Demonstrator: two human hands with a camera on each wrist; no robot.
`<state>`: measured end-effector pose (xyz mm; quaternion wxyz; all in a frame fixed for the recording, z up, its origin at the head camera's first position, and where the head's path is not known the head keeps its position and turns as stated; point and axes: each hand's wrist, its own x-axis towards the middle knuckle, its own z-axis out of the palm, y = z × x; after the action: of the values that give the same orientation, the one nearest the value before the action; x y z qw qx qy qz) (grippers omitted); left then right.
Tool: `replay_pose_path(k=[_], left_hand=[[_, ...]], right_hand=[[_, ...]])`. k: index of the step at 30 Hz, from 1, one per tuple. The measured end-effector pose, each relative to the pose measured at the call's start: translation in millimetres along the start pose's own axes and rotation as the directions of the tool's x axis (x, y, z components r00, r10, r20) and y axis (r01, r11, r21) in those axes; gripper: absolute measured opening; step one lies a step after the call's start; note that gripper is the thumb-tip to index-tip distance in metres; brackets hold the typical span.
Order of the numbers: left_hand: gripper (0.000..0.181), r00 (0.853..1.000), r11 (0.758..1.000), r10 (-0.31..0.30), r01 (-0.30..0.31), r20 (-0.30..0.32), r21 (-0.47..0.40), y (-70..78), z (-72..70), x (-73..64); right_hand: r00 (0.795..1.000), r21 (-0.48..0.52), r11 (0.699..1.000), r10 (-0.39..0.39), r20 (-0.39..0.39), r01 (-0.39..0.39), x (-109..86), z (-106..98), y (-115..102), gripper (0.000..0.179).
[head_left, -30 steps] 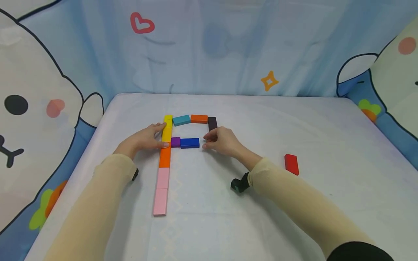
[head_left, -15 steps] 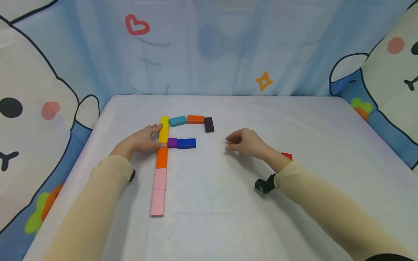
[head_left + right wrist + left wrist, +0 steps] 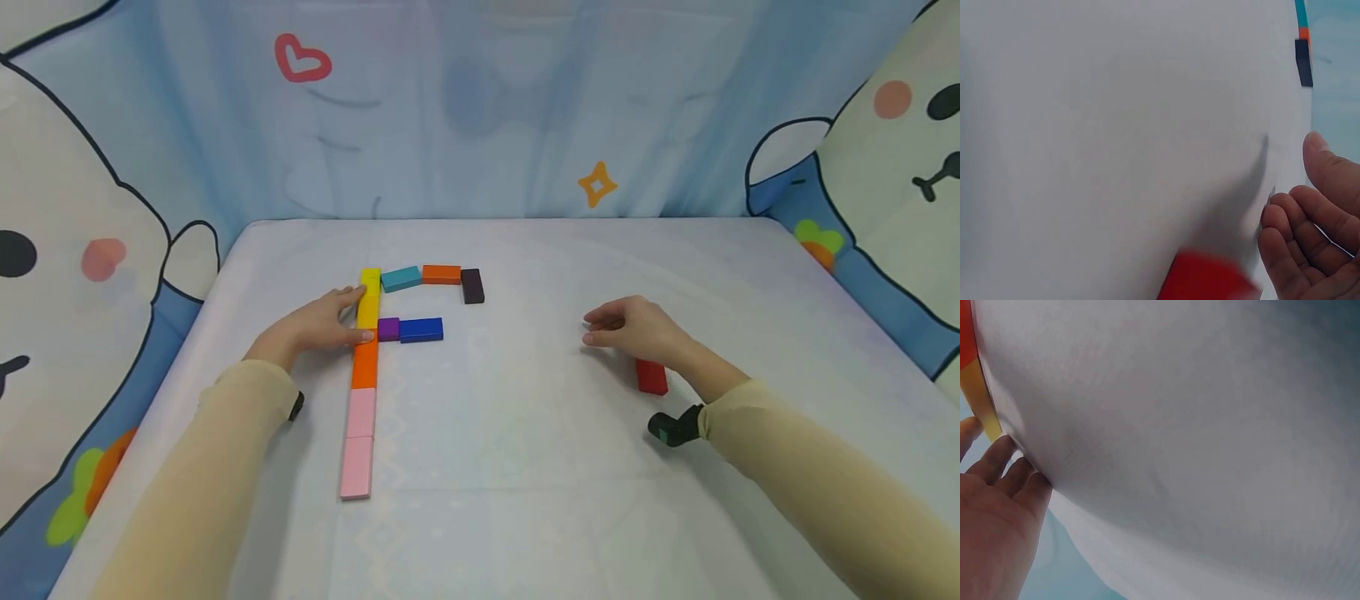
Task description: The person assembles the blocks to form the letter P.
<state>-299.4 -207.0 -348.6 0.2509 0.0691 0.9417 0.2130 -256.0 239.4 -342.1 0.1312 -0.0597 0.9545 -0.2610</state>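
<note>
My left hand (image 3: 318, 323) rests against the left side of a column of flat blocks, a fingertip at the yellow block (image 3: 368, 312) and the thumb at the orange block (image 3: 365, 368) below it. Two pink blocks (image 3: 357, 467) continue the column towards me. From the column, a purple block (image 3: 388, 330) and a blue block (image 3: 422, 331) run right. Farther back, a teal block (image 3: 401, 279), another orange block (image 3: 441, 275) and a dark block (image 3: 472, 287) form a top row. My right hand (image 3: 633, 327), holding nothing, is over the table beside a red block (image 3: 651, 380).
A white cloth covers the table (image 3: 510, 450). Behind it hangs a blue curtain (image 3: 480, 108) printed with cartoon animals. A dark wrist camera (image 3: 675, 427) sticks out below the right sleeve.
My right hand has moved right, away from the blue and dark blocks, to the red block, which its wrist partly hid half a second ago. The left hand stays at the column.
</note>
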Motion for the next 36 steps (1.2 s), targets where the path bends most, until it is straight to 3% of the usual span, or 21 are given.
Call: replay_pose_path(k=[7, 15, 21, 36], left_hand=[[0.091, 1.0, 1.0, 0.01, -0.01, 0.0, 0.001, 0.8, 0.1, -1.3], [0.09, 1.0, 1.0, 0.006, -0.006, 0.005, 0.0, 2.3, -0.6, -2.9], [0.091, 1.0, 1.0, 0.009, -0.009, 0.006, 0.001, 2.2, -0.6, -3.5], [0.091, 1.0, 1.0, 0.013, -0.013, 0.005, 0.005, 2.7, 0.5, -3.6]], right_hand=[[0.998, 0.034, 0.998, 0.06, -0.013, -0.059, -20.5, -12, 36, 0.058], [0.995, 0.089, 0.992, 0.092, -0.026, -0.089, -44.5, -16, 63, 0.064], [0.995, 0.105, 0.991, 0.093, -0.044, -0.088, -59.5, -15, 73, 0.069], [0.998, 0.057, 0.998, -0.002, -0.061, 0.005, -84.4, -2, 84, 0.078]])
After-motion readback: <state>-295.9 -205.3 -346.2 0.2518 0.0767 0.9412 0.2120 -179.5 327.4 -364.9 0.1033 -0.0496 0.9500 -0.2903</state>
